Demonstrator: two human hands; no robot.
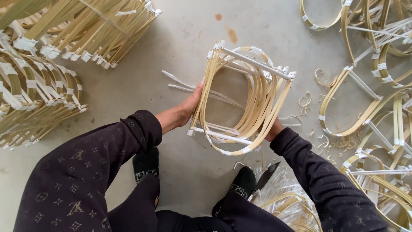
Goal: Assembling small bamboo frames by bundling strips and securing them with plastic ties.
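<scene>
Right hand (274, 129): mostly hidden behind the bundle (244, 96) of bent bamboo frames; only the wrist side shows, grip cannot be told.
Left hand (192, 105): fingertips hidden behind the bundle's left side.
Left stacks (56, 51): cut off by the top and left edges.
Right frames (377, 86): run out past the top and right edges.
Knife (267, 175): handle hidden behind the right foot (240, 184).
Near strips (283, 202): partly covered by the right sleeve (326, 180), cut by the bottom edge.
</scene>
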